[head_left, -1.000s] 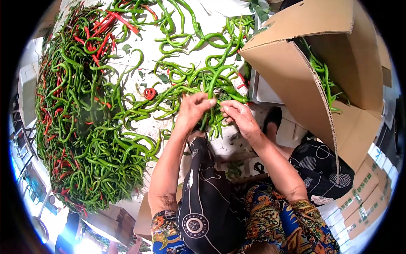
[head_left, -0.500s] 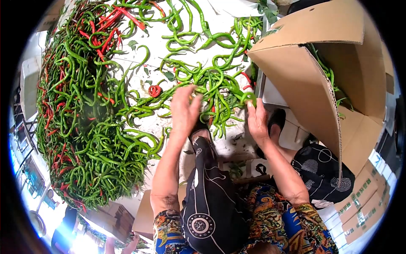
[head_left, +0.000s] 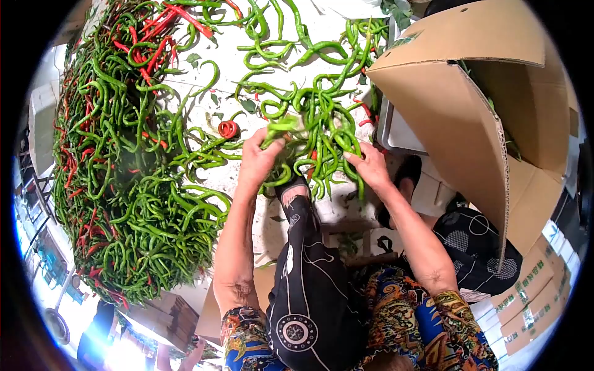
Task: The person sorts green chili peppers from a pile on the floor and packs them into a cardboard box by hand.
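Observation:
My left hand [head_left: 258, 156] is closed around several green chili peppers [head_left: 283, 127], which are partly blurred. To the right, my right hand [head_left: 369, 166] pinches a long green pepper at the edge of a loose heap of green peppers [head_left: 322, 123]. A few red ones show among them. Left of the heap lies a coiled red pepper [head_left: 228, 129] on the white surface [head_left: 198, 105]. A large pile of green and red peppers [head_left: 142, 204] fills the left side.
An open cardboard box [head_left: 445, 102] stands at the right, with a metal tray [head_left: 399, 131] beside it. My legs in dark patterned trousers [head_left: 309, 278] are below the hands. Flat printed cartons [head_left: 535, 303] are at the lower right.
My left hand has taken hold of peppers and brought them towards the heap. My right hand has shifted slightly left and down. The heap between the hands is more gathered.

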`<control>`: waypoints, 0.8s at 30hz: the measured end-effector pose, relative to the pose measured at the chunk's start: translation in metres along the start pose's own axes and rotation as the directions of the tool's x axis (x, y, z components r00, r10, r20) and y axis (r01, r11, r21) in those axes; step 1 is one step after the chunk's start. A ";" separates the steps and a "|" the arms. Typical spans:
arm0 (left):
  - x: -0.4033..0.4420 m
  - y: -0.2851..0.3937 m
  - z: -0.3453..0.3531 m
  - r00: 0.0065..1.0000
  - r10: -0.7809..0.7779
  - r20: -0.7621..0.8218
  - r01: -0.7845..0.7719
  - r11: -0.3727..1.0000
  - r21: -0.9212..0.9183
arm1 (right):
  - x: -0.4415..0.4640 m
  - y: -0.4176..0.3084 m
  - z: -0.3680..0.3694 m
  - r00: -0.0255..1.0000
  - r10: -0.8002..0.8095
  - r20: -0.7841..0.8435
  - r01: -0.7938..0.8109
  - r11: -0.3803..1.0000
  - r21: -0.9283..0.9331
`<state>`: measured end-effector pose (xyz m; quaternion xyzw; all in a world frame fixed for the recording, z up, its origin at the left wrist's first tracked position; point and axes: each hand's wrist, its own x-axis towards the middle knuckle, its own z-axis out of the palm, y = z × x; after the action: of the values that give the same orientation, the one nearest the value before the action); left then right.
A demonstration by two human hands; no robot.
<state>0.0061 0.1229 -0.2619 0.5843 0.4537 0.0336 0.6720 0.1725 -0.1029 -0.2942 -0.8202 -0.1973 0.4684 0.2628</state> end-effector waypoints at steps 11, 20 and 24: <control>0.019 -0.058 -0.006 0.871 0.261 -0.416 -0.029 0.873 0.487 | -0.015 -0.007 -0.007 0.970 0.131 0.203 -0.242 0.570 0.785; -0.013 -0.024 0.073 0.990 -0.129 0.052 0.136 0.976 -0.168 | -0.028 -0.030 -0.002 0.966 -0.065 0.249 -0.028 0.936 0.351; -0.016 -0.036 0.078 0.962 -0.229 0.151 0.271 0.878 -0.394 | -0.033 -0.024 0.004 0.972 -0.215 0.095 0.172 0.926 0.336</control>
<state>0.0298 0.0431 -0.2899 0.3672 0.4740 0.0122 0.8002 0.1515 -0.1025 -0.2590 -0.7097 -0.2142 0.5185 0.4261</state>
